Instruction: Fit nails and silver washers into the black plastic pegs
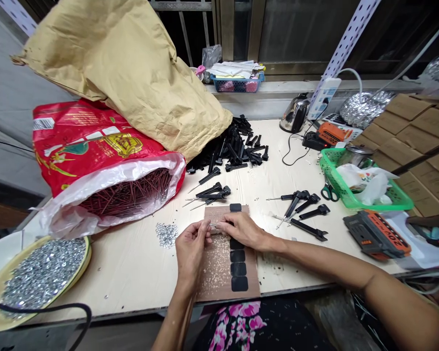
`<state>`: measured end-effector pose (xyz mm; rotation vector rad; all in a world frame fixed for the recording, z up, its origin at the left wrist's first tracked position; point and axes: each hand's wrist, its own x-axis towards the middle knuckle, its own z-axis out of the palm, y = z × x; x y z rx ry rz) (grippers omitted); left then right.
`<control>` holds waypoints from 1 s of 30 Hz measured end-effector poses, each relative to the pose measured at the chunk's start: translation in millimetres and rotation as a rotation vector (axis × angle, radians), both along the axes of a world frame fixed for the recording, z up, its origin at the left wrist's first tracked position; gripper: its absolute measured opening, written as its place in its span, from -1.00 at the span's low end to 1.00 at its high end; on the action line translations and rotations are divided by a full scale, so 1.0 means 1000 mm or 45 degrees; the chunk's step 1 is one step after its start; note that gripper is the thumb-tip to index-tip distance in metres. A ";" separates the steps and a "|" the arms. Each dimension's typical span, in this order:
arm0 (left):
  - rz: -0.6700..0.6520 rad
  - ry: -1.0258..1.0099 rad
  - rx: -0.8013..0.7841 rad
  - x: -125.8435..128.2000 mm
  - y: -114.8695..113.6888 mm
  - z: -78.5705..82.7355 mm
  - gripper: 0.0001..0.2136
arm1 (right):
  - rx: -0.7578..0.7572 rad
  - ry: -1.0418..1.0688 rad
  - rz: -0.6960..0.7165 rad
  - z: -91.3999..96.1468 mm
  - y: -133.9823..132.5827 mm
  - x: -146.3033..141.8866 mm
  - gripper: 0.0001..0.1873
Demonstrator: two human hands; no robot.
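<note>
Both hands meet over a brown board that carries a column of black rounded squares. My left hand pinches one end of a thin metallic piece, too small to name exactly. The fingers of my right hand close on its other end. Left of the board lies a small heap of shiny metal rings or nuts. Beyond it rest several black plastic parts with thin metal rods sticking out. More such black parts lie to the right of my right hand.
A red bag of dark reddish rods and a yellow bowl of shiny pieces stand left. A brown paper sack spills black parts. On the right are scissors, a green basket, batteries and a kettle.
</note>
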<state>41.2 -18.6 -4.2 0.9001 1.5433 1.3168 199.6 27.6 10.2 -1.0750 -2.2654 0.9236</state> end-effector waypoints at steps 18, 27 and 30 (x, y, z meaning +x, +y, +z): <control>-0.080 -0.111 -0.012 -0.003 0.004 -0.007 -0.75 | 0.360 -0.166 0.015 -0.003 0.000 0.003 -0.77; -0.030 -0.177 -0.013 0.000 0.006 -0.005 -0.74 | 0.362 -0.151 -0.018 -0.005 0.000 0.003 -0.77; -0.026 -0.239 -0.028 0.001 0.007 -0.003 -0.74 | 0.152 -0.044 -0.031 0.001 0.001 0.005 -0.74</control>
